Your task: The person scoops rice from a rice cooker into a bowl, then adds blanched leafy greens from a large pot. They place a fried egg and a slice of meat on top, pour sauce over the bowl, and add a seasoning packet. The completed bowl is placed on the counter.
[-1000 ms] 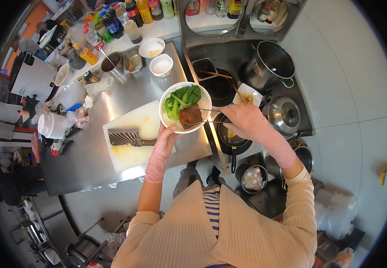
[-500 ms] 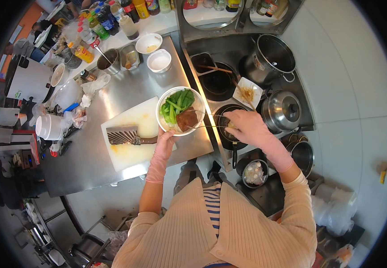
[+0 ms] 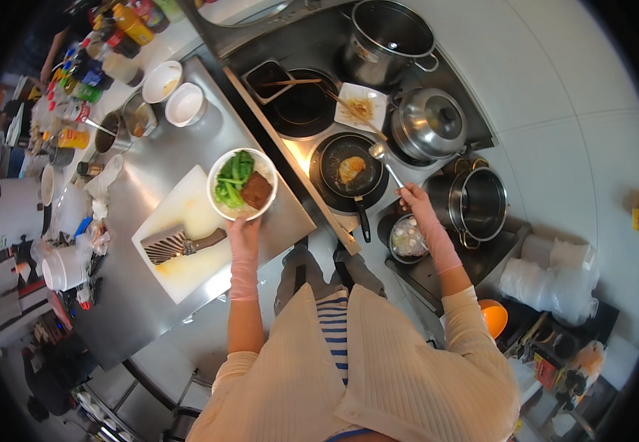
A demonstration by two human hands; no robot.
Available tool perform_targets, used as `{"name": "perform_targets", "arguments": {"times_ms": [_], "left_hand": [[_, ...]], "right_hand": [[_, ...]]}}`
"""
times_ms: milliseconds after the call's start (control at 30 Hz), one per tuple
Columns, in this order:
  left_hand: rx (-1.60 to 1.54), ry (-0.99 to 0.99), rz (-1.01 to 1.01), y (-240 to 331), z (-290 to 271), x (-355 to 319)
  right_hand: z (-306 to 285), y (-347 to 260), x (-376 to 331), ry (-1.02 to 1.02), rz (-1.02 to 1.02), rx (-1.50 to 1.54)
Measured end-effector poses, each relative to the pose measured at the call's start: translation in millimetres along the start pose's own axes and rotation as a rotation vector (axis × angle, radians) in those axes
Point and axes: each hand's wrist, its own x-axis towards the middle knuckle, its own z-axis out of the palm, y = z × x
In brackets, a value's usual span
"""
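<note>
The left hand (image 3: 243, 230), in a pale pink glove, has its fingers curled onto the near rim of a white bowl (image 3: 242, 184) at the bowl's six o'clock, pinching the edge. The bowl carries green vegetables (image 3: 231, 179) on one side and a brown slab of meat (image 3: 256, 190) on the other; it sits over the far corner of the white cutting board (image 3: 179, 247) on the steel counter (image 3: 150, 158). A cleaver (image 3: 179, 241) lies flat on the board at about eight o'clock from the bowl, just beside the hand but apart from it.

The right hand (image 3: 414, 200), also gloved, is closed around the handle end of a metal ladle (image 3: 384, 162). The ladle runs away from the fingers toward eleven o'clock, its cup resting at the rim of a small black frying pan (image 3: 349, 173) that holds a pale yellow piece of food (image 3: 350, 169). At six o'clock from the hand stands a small pot of white pieces (image 3: 409, 239); at three o'clock, a deep steel pot (image 3: 478, 202).

A second ago the right hand was up by the bowl's edge, near the small white plate (image 3: 360, 107); half a second ago it hovered over the frying pan. Now it has drawn back to the right with the ladle in its grip. The left hand has kept its hold on the bowl throughout.
</note>
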Motion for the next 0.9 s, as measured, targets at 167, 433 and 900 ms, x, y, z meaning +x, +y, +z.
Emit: {"name": "perform_targets", "arguments": {"times_ms": [167, 433, 900], "left_hand": [[-0.02, 0.032, 0.028, 1, 0, 14], [0.428, 0.166, -0.074, -38, 31, -56], [1.758, -1.043, 0.631, -112, 90, 40]], "right_hand": [[-15, 97, 49, 0.178, -0.006, -0.286], [4, 189, 144, 0.244, 0.183, -0.067], [21, 246, 202, 0.176, 0.216, 0.075]]}}
